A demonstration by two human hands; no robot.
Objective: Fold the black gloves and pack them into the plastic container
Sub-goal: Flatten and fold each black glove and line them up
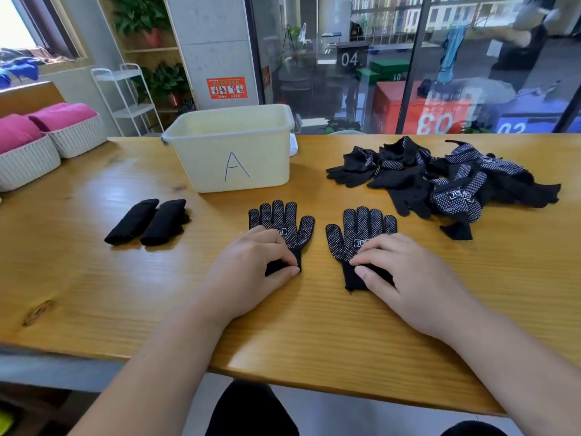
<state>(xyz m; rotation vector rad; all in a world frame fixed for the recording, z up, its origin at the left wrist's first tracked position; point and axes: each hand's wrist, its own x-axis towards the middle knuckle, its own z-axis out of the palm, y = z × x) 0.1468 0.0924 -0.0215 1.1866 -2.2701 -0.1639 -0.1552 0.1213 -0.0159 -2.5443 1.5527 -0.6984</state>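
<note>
My left hand (251, 265) pinches the cuff of the left glove (279, 220). My right hand (405, 273) pinches the cuff of the right glove (358, 229). Both lie flat, dots up, near me on the table (94, 278). The plastic container (232, 152) stands farther back. Two folded gloves (147, 221) lie left, and a glove pile (440, 180) lies far right.

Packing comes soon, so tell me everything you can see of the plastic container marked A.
The plastic container is a pale cream rectangular tub, smooth plastic, with a thick rim and a blue handwritten A on its near wall. It stands upright, lidless, on the wooden table, beyond the two flat gloves. No glove touches it; its floor is hidden.
</note>
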